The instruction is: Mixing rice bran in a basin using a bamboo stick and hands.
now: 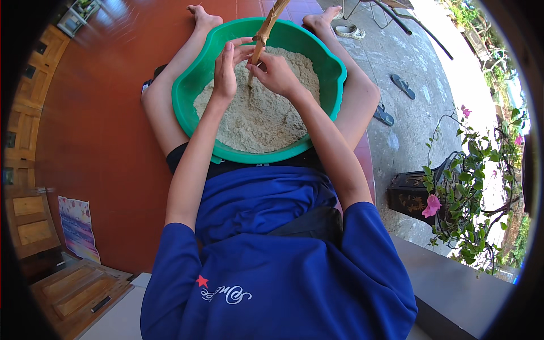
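Note:
A wide green basin (188, 122) sits between my legs, holding a heap of pale, sandy-looking grain or powder (255, 122). A tan wooden stick (266, 31), knobbly like a bamboo stalk, stands tilted in it, its lower end in the heap and its top leaving the upper edge. My right hand (276, 72) is closed around the stick's lower part, fingers bent. My left hand (228, 71) is held upright at the stick's left side, thumb raised and fingers stretched toward and behind it; whether the fingertips press on it is hard to see.
My bare legs (164, 107) spread around the basin on a red floor (107, 130). To the right, dark flip-flops (403, 86) and a pale clog (349, 32) lie on grey concrete. A potted plant (416, 192) with pink flowers stands there. Wooden doors (42, 73) line the left.

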A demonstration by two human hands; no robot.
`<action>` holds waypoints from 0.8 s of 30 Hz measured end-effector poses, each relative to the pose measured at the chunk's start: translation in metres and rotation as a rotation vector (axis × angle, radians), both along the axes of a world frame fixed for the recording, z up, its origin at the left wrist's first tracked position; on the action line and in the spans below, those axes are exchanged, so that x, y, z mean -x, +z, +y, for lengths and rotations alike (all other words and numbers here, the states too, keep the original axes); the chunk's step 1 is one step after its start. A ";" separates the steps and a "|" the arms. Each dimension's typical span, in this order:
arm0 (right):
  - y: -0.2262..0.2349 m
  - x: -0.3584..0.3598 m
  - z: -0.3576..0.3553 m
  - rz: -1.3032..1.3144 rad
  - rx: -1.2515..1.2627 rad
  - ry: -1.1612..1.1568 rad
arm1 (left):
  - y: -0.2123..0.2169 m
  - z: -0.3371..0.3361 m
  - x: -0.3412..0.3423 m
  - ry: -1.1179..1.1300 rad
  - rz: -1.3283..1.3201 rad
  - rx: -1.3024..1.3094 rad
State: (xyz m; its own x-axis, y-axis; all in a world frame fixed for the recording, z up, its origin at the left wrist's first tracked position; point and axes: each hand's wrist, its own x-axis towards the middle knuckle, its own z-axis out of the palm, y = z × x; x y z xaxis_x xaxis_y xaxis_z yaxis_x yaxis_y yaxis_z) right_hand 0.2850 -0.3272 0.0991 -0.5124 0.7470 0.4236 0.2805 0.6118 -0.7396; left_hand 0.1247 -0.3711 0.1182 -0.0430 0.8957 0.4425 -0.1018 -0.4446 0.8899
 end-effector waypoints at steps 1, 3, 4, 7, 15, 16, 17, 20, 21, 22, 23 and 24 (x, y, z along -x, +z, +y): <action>-0.002 0.000 0.001 0.019 -0.047 -0.029 | 0.001 -0.001 -0.002 0.000 0.031 -0.011; -0.005 -0.001 0.003 -0.006 -0.092 -0.048 | 0.001 -0.003 -0.005 -0.001 0.061 -0.022; -0.006 -0.001 0.003 -0.030 -0.137 -0.067 | 0.001 -0.003 -0.007 0.016 0.063 -0.047; -0.009 0.004 0.001 -0.162 -0.139 -0.136 | -0.002 -0.002 -0.005 0.024 0.065 -0.081; 0.001 0.007 -0.005 -0.238 -0.057 -0.049 | 0.002 -0.003 -0.005 0.045 0.040 -0.056; 0.002 0.006 -0.005 -0.246 -0.040 -0.012 | 0.002 -0.003 -0.005 0.052 0.046 -0.053; 0.003 0.006 -0.006 -0.247 -0.040 -0.012 | 0.002 -0.004 -0.004 0.059 0.053 -0.050; 0.001 0.005 -0.006 -0.232 -0.051 -0.021 | 0.004 -0.004 -0.006 0.061 0.029 -0.037; 0.000 0.005 -0.005 -0.234 -0.072 -0.043 | 0.005 -0.004 -0.006 0.061 0.029 -0.037; -0.001 0.005 -0.005 -0.236 -0.092 -0.066 | 0.005 -0.004 -0.007 0.060 0.038 -0.048; -0.002 0.004 -0.005 -0.236 -0.092 -0.066 | 0.006 -0.005 -0.007 0.059 0.048 -0.059; -0.001 0.004 -0.005 -0.235 -0.134 -0.089 | 0.005 -0.005 -0.007 0.061 0.048 -0.059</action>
